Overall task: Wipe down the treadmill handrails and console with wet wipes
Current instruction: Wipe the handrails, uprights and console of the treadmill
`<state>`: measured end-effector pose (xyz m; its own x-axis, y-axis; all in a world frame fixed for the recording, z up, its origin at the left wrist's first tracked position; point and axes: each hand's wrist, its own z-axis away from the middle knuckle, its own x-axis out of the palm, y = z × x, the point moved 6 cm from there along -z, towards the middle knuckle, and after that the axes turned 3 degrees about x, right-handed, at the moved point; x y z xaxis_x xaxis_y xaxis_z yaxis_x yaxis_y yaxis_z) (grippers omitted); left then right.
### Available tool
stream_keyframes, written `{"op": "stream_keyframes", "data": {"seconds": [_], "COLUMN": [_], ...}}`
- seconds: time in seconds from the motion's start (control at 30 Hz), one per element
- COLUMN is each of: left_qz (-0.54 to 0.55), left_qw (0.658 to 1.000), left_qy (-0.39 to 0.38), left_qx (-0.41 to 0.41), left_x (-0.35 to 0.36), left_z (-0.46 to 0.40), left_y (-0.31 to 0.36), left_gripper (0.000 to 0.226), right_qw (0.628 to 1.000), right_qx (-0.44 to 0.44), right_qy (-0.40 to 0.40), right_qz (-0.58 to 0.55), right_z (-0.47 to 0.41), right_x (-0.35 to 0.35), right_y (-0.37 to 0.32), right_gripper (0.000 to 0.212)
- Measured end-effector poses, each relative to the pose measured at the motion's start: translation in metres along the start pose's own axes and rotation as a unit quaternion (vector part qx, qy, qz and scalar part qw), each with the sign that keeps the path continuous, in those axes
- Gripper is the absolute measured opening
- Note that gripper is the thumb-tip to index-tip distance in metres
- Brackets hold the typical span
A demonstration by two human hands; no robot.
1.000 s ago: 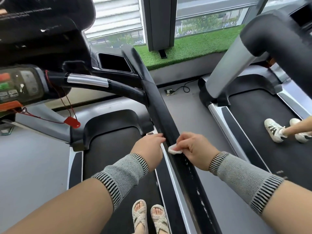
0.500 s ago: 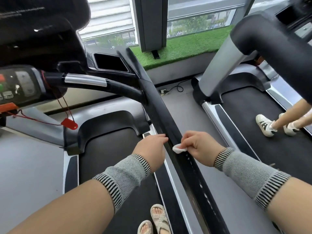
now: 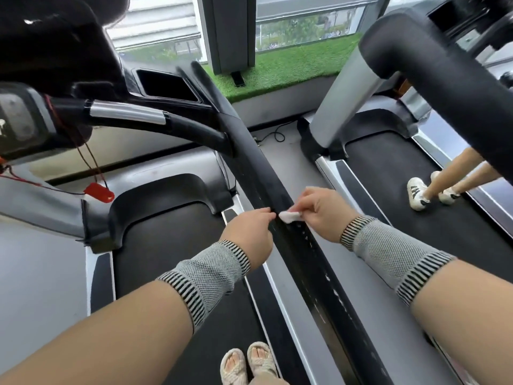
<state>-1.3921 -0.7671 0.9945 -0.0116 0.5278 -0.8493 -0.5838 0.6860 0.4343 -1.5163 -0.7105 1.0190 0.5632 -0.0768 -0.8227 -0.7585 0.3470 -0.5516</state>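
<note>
Two bare arms reach forward and down, each with a grey knit band at the wrist. They meet at a long black handrail (image 3: 280,215) that runs from the top middle down to the bottom right.

The right hand (image 3: 319,211) comes in from the right side. Its fingers are bent and pinch a small white wipe (image 3: 289,216). The wipe is folded up small and sits pressed on top of the rail, just under the fingertips. The back of this hand faces up.

The left hand (image 3: 249,233) comes in from the left. Its fingers point at the rail and their tips touch its near edge, just beside the wipe. The fingers look bent in a little, but it is hard to see if they grip the rail or only rest on it. They hold nothing else.

The console (image 3: 41,79) is up at the top left, well apart from both hands. A red clip (image 3: 99,192) hangs from it on a cord.

Two feet in sandals (image 3: 247,362) stand on the black belt (image 3: 166,245) below.
</note>
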Motion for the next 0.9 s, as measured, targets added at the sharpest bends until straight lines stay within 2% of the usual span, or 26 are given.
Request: {"op": "stream_keyframes", "data": {"seconds": [0.1,0.23,0.33,0.4,0.43,0.53,0.6,0.73,0.87,0.9], "left_qz": [0.004,0.004,0.0,0.0,0.001,0.0,-0.002,0.011,0.011,0.016], "left_qw": [1.0,1.0,0.999,0.999,0.999,0.999,0.999,0.999,0.998,0.997], "left_qy": [0.012,0.015,0.008,0.008,0.011,0.027,0.035,0.031,0.039,0.046], "left_qx": [-0.005,-0.016,-0.031,-0.035,-0.034,-0.036,-0.041,-0.042,-0.052,-0.054], "left_x": [-0.002,0.001,0.002,0.001,0.0,0.001,0.001,0.007,0.01,0.011], "left_z": [-0.001,-0.001,-0.001,-0.001,0.0,0.002,0.002,0.008,0.012,0.013], "left_y": [0.0,-0.001,0.0,0.003,0.005,0.006,0.006,0.01,0.012,0.013], "left_gripper": [0.052,0.052,0.051,0.051,0.051,0.052,0.052,0.053,0.052,0.052], "right_qw": [0.998,0.996,0.998,0.998,0.998,0.998,0.998,0.998,0.996,0.996], "right_qx": [0.017,-0.017,-0.037,-0.04,-0.043,-0.03,-0.021,-0.037,-0.049,-0.047], "right_qy": [0.063,0.07,0.018,-0.041,-0.045,0.028,0.04,0.02,-0.072,-0.071], "right_qz": [-0.013,-0.048,-0.045,-0.021,-0.014,-0.039,-0.046,-0.038,-0.003,-0.003], "right_z": [-0.034,-0.005,0.035,0.028,0.016,-0.02,-0.026,0.017,0.027,0.017], "right_x": [-0.005,0.013,0.015,0.009,0.006,-0.002,0.006,0.021,0.012,0.01], "right_y": [-0.006,0.002,0.008,0.009,0.007,-0.003,-0.007,0.01,0.013,0.01], "right_gripper": [0.023,0.02,0.02,0.022,0.023,0.022,0.022,0.021,0.024,0.025]}}
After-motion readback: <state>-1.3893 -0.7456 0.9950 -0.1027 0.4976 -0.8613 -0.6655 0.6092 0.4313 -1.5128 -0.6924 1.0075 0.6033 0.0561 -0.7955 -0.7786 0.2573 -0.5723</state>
